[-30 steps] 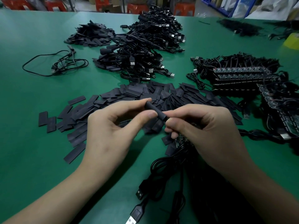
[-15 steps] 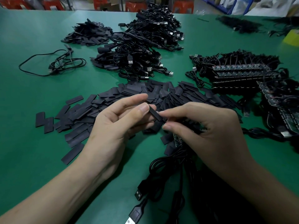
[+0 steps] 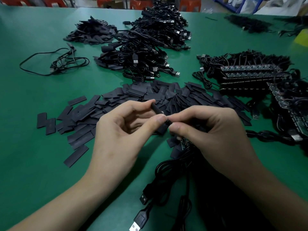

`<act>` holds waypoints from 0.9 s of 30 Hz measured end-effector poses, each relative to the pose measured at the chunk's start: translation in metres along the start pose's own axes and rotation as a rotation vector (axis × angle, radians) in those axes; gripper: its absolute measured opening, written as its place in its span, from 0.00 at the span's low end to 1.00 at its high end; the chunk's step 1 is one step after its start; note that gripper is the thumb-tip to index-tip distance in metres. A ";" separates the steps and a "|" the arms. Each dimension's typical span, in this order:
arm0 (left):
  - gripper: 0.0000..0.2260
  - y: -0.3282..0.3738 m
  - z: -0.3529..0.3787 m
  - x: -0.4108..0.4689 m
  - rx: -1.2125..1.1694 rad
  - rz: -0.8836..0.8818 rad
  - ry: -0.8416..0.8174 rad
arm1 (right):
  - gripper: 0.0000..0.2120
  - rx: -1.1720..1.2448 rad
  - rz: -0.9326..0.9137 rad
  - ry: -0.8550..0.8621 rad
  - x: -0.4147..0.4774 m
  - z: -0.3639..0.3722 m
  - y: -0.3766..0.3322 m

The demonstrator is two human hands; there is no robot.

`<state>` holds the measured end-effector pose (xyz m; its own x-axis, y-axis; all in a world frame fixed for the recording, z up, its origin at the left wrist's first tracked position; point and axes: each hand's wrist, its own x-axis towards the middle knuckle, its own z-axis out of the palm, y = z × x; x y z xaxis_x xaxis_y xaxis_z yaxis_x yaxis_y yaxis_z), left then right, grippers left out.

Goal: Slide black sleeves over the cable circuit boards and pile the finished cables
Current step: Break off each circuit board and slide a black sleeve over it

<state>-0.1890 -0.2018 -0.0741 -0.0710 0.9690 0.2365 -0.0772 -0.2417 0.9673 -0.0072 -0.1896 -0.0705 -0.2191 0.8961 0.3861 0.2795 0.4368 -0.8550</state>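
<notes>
head view: two bare hands work close together over a green surface.
black sleeve: it is held up in the air between the hands, near the middle, just above the loose sleeves. Its long side runs on a slant. The far end points up and away to the left, and the near end points down at the right hand.
left hand: the fingers are curled, and the thumb and first finger pinch the black sleeve.
right hand: the fingers are curled, and the thumb and first finger pinch the sleeve's near end.
circuit board: only a small green bit peeks out under the right hand. I cannot tell how far it sits inside the sleeve.
cable: black loops drop from under the right hand. A plug at the bottom is cut off by the picture's edge.
loose sleeves: a wide flat heap right behind the hands, partly hidden by them.
cable pile: big and tangled, farther back, well apart from the hands.
board stacks: rows with wires on the right, dark and hard to make out.
open room: bare green lies left of the left arm. The right side is crowded with wires.
</notes>
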 end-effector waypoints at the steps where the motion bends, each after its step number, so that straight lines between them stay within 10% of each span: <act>1: 0.15 0.000 -0.001 0.000 0.015 0.007 -0.022 | 0.07 0.029 0.011 -0.004 0.000 0.000 0.001; 27: 0.14 -0.004 -0.002 -0.001 0.350 0.137 -0.057 | 0.09 -0.164 -0.014 0.016 -0.002 0.002 -0.007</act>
<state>-0.1908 -0.2016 -0.0778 -0.0006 0.9324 0.3614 0.2744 -0.3474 0.8967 -0.0109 -0.1945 -0.0663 -0.2092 0.8903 0.4045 0.4253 0.4553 -0.7822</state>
